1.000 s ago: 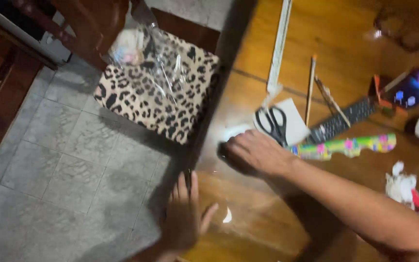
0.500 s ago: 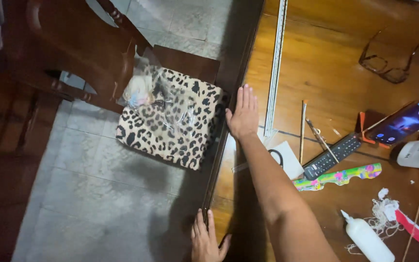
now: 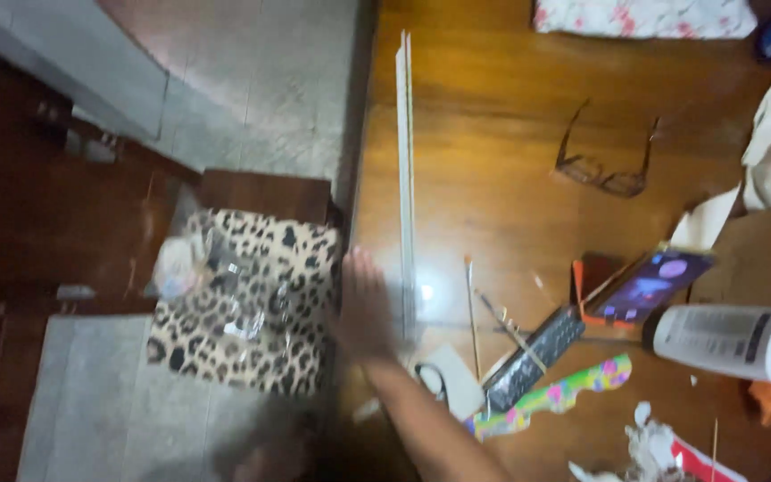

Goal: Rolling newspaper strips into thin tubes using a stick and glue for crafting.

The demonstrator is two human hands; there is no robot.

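My right hand (image 3: 363, 303) lies flat with fingers apart at the left edge of the wooden table (image 3: 493, 134). It sits between a leopard-print box (image 3: 252, 312) and a long white strip (image 3: 406, 178). It holds nothing. The box rests on a dark wooden chair (image 3: 265, 192) beside the table, with crinkled clear plastic (image 3: 198, 268) on top. My left hand (image 3: 261, 460) is a dark blur at the bottom edge, near the table's edge; its fingers cannot be made out.
On the table are eyeglasses (image 3: 604, 170), a phone (image 3: 649, 286), a black remote (image 3: 537, 344), scissors (image 3: 430, 379), thin sticks (image 3: 470, 303), a colourful wrapped roll (image 3: 555, 397), a white bottle (image 3: 729, 339) on its side and crumpled paper (image 3: 653, 442). Grey floor tiles (image 3: 261, 80) lie to the left.
My right hand left the scissors area and moved to the table edge by the leopard box, where it stays. The camera has tilted up and right, and my left hand has slid toward the bottom edge.
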